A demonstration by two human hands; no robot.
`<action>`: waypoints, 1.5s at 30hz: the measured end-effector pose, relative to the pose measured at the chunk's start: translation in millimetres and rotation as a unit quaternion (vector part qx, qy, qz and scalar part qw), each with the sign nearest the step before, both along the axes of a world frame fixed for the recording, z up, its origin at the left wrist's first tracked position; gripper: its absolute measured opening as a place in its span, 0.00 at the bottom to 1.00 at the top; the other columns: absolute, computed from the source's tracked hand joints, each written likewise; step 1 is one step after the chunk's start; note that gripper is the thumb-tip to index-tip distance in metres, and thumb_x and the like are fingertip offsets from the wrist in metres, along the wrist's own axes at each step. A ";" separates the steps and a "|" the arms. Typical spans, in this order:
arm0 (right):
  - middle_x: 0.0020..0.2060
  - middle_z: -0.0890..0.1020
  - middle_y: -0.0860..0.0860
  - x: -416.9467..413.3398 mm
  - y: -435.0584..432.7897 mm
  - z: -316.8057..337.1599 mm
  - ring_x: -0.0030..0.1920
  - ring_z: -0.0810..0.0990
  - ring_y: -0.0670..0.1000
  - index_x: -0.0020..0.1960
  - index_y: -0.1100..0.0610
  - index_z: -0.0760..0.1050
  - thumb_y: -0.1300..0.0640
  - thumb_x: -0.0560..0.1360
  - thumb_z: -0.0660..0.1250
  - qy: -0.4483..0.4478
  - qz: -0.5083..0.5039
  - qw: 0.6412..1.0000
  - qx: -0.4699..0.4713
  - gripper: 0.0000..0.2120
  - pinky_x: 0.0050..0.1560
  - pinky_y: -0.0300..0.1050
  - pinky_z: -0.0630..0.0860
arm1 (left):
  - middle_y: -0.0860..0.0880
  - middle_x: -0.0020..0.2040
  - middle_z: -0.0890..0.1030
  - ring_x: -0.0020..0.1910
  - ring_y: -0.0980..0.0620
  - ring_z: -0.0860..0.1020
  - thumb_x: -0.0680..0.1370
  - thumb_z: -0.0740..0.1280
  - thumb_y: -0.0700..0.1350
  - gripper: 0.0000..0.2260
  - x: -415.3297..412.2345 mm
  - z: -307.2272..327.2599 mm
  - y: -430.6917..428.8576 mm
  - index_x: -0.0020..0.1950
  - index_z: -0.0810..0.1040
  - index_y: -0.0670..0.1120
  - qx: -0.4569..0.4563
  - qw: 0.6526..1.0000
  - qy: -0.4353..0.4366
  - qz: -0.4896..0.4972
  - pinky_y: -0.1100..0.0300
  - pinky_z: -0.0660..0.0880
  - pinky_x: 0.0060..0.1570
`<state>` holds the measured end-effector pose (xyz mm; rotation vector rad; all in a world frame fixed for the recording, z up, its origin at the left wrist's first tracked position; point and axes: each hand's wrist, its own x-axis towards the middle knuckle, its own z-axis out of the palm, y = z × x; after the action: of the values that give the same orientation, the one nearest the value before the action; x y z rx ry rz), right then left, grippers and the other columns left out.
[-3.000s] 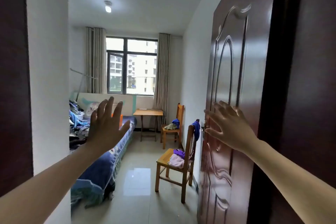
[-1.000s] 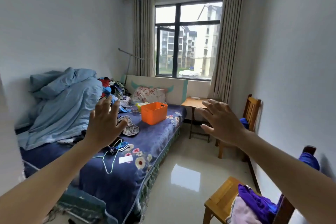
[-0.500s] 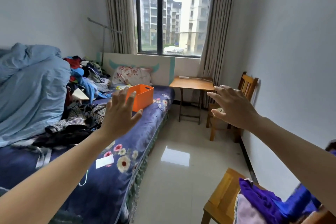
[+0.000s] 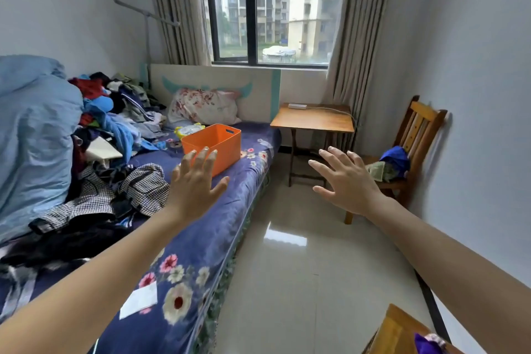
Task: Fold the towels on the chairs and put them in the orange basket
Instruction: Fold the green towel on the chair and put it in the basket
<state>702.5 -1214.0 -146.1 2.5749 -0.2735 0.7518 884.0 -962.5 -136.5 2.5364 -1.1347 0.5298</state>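
Both hands are empty, fingers spread wide, palms forward on outstretched arms: the left hand (image 4: pixel 195 184) hovers over the flowered blue bed (image 4: pixel 184 253), the right hand (image 4: pixel 349 181) over the glossy tiled floor (image 4: pixel 301 282). Best to lower them and reach the crumpled blue and green towels (image 4: pixel 389 165) on the far slatted wooden chair (image 4: pixel 416 135), lifting one by its corners. The orange plastic basket (image 4: pixel 214 144) waits on the bed.

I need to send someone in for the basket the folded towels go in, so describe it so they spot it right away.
Look at the bed with the dark blue floral sheet along the left wall. Near its pillow end, towards the window, sits the orange rectangular plastic basket. It is the only rigid, open-topped box there, beside a loose pile of clothes.
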 end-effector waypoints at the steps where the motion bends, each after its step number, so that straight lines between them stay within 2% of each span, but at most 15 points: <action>1: 0.54 0.82 0.59 9.5 -8.3 -5.8 0.55 0.81 0.61 0.56 0.55 0.80 0.43 0.64 0.65 0.009 -0.007 1.000 0.008 0.25 0.50 0.62 0.76 | 0.45 0.75 0.61 0.73 0.43 0.56 0.66 0.40 0.66 0.42 11.2 -4.1 -9.6 0.74 0.60 0.44 -0.001 1.000 0.000 -0.004 0.43 0.58 0.68; 6: 0.55 0.82 0.58 72.9 -62.4 -21.7 0.57 0.80 0.60 0.56 0.54 0.80 0.42 0.68 0.60 0.049 -0.046 0.998 0.014 0.24 0.51 0.62 0.76 | 0.44 0.74 0.62 0.73 0.43 0.57 0.68 0.42 0.66 0.41 90.5 -20.1 -66.8 0.74 0.60 0.44 -0.017 1.000 0.016 -0.014 0.42 0.58 0.67; 8: 0.56 0.81 0.59 99.9 -88.1 -16.8 0.58 0.79 0.61 0.58 0.55 0.79 0.43 0.69 0.59 0.054 -0.066 0.996 0.036 0.24 0.53 0.63 0.74 | 0.45 0.75 0.60 0.74 0.44 0.54 0.71 0.47 0.64 0.37 124.6 -19.7 -96.5 0.74 0.59 0.44 -0.031 0.998 0.043 -0.022 0.43 0.56 0.68; 12: 0.56 0.81 0.59 146.5 -129.0 5.7 0.58 0.79 0.62 0.58 0.56 0.79 0.45 0.67 0.64 0.044 -0.116 0.991 0.058 0.23 0.53 0.63 0.74 | 0.45 0.75 0.59 0.74 0.44 0.54 0.78 0.59 0.55 0.28 187.3 -11.1 -168.0 0.74 0.59 0.44 -0.058 0.995 0.060 -0.059 0.45 0.55 0.69; 15: 0.55 0.81 0.58 163.0 -159.9 7.3 0.58 0.79 0.60 0.57 0.55 0.79 0.45 0.67 0.64 0.032 -0.148 0.986 0.068 0.22 0.53 0.62 0.75 | 0.46 0.75 0.60 0.74 0.44 0.55 0.75 0.56 0.58 0.30 217.2 -11.5 -231.6 0.74 0.60 0.44 -0.056 0.990 0.078 -0.103 0.47 0.55 0.69; 18: 0.55 0.81 0.57 160.6 -191.0 -7.0 0.58 0.79 0.59 0.56 0.54 0.79 0.44 0.70 0.58 0.057 -0.179 0.980 0.073 0.22 0.53 0.60 0.75 | 0.45 0.74 0.62 0.74 0.43 0.57 0.71 0.54 0.57 0.33 223.8 -26.2 -287.8 0.73 0.62 0.43 -0.042 0.984 0.097 -0.147 0.46 0.56 0.69; 22: 0.55 0.81 0.58 152.8 -244.8 -16.1 0.57 0.79 0.61 0.55 0.55 0.80 0.45 0.69 0.60 0.070 -0.236 0.964 0.097 0.22 0.52 0.62 0.75 | 0.45 0.75 0.60 0.74 0.44 0.55 0.77 0.62 0.52 0.28 234.7 -46.9 -367.1 0.74 0.60 0.44 -0.025 0.976 0.099 -0.194 0.47 0.55 0.70; 25: 0.53 0.82 0.59 145.5 -298.8 -20.2 0.56 0.80 0.61 0.55 0.56 0.80 0.44 0.69 0.55 0.056 -0.265 0.957 0.105 0.25 0.50 0.62 0.76 | 0.46 0.76 0.58 0.75 0.45 0.53 0.78 0.61 0.51 0.28 236.7 -50.0 -438.5 0.75 0.58 0.45 -0.015 0.968 0.099 -0.230 0.49 0.55 0.70; 29: 0.54 0.81 0.61 161.3 -381.3 -6.7 0.56 0.79 0.63 0.56 0.58 0.79 0.48 0.67 0.63 0.040 -0.268 0.956 0.114 0.22 0.51 0.62 0.75 | 0.47 0.76 0.58 0.75 0.47 0.53 0.78 0.59 0.52 0.27 240.8 -38.6 -529.2 0.75 0.57 0.46 -0.021 0.963 0.090 -0.253 0.49 0.55 0.70; 33: 0.59 0.78 0.61 196.7 -462.6 -1.4 0.63 0.74 0.63 0.62 0.59 0.76 0.49 0.71 0.63 0.020 -0.251 0.955 0.156 0.23 0.57 0.62 0.71 | 0.48 0.76 0.58 0.75 0.47 0.52 0.79 0.59 0.51 0.26 264.9 -29.3 -605.1 0.75 0.57 0.47 -0.036 0.967 0.103 -0.232 0.49 0.54 0.71; 35: 0.66 0.72 0.59 211.4 -493.2 -6.3 0.69 0.67 0.60 0.67 0.57 0.71 0.50 0.75 0.63 0.013 -0.245 0.953 0.178 0.22 0.64 0.60 0.66 | 0.48 0.76 0.58 0.75 0.47 0.52 0.79 0.59 0.51 0.26 279.8 -33.7 -630.7 0.75 0.57 0.47 -0.036 0.967 0.115 -0.223 0.49 0.54 0.70; 37: 0.70 0.66 0.57 221.5 -516.1 -21.4 0.73 0.60 0.57 0.71 0.55 0.65 0.51 0.77 0.62 0.044 -0.252 0.944 0.206 0.24 0.69 0.56 0.60 | 0.48 0.76 0.58 0.75 0.47 0.52 0.79 0.59 0.51 0.26 294.9 -47.9 -646.7 0.75 0.57 0.46 -0.008 0.969 0.124 -0.213 0.48 0.54 0.70; 45: 0.73 0.60 0.53 286.7 -637.5 -63.1 0.75 0.54 0.52 0.74 0.51 0.59 0.49 0.79 0.58 0.123 -0.288 0.916 0.251 0.25 0.72 0.51 0.56 | 0.47 0.75 0.58 0.74 0.46 0.53 0.79 0.59 0.51 0.25 389.6 -90.6 -754.7 0.74 0.58 0.46 0.030 0.973 0.159 -0.163 0.47 0.56 0.69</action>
<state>989.1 -1851.5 -209.1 2.7659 -1.2118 0.1403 1273.6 -1717.3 -227.1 2.3021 -1.4133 0.0066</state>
